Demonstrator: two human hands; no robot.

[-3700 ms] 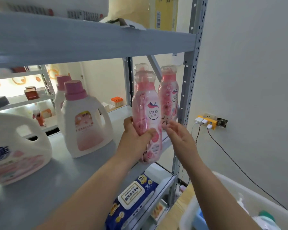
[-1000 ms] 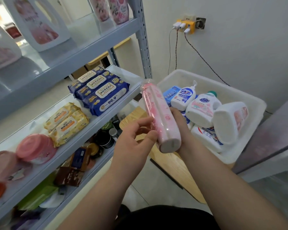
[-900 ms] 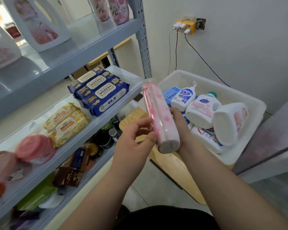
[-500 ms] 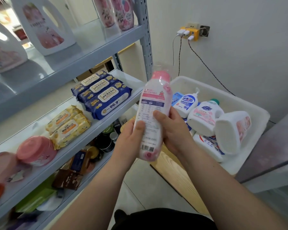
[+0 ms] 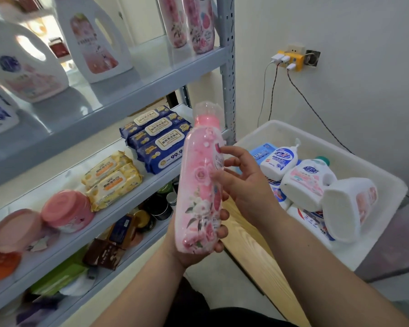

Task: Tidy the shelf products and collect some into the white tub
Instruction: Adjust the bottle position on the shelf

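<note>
The person is holding a tall pink plastic bottle printed with roses and topped by a clear cap [image 5: 200, 185] upright in the air, just in front of the grey metal shelf unit [image 5: 228, 67] and left of the white rectangular plastic tub [image 5: 373, 171], touching neither. The left hand [image 5: 194, 253] is gripping the bottle round its base, fingers curled about it with their tips showing at its right edge. The right hand [image 5: 244, 185] is resting against the bottle's side, fingers loosely spread and mostly straight, steadying it rather than clasping it. This looks like the collecting step, with the bottle on its way to the tub. The tub is already holding several white detergent bottles [image 5: 302, 185], some lying on their sides, so the next move is probably calling for a swing to the right and a careful lowering into whatever gap is left, likely near the tub's left end.
</note>
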